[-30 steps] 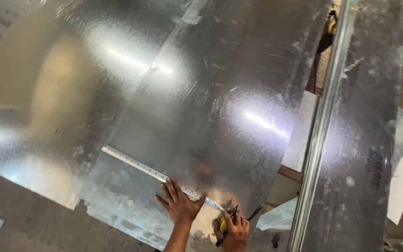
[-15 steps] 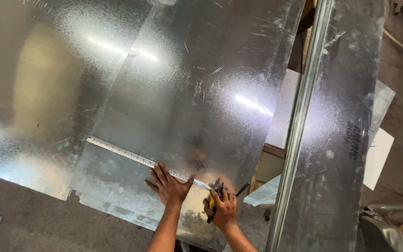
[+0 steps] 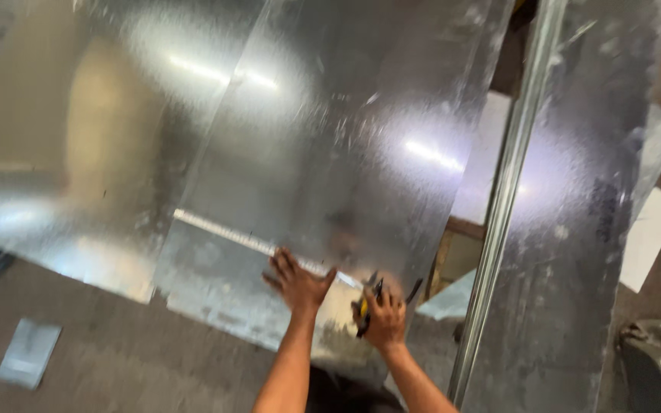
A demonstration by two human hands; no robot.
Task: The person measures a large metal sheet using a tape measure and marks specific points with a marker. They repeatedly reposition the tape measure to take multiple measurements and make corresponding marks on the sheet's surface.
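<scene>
The left hand (image 3: 297, 283) lies flat and open, fingers spread, pressing a steel ruler (image 3: 254, 243) onto the metal sheet (image 3: 330, 153). The right hand (image 3: 382, 317) is closed around a dark marking tool with a yellow grip (image 3: 367, 306), held at the ruler's near end by the sheet's edge. Judged from this, a line is being marked along the ruler. The next stroke calls for the ruler to be held firm. A folded metal strip (image 3: 514, 191) lies to the right.

Broad bare metal sheet (image 3: 330, 138) lies open ahead; the folded metal panel (image 3: 560, 229) walls the right.
</scene>
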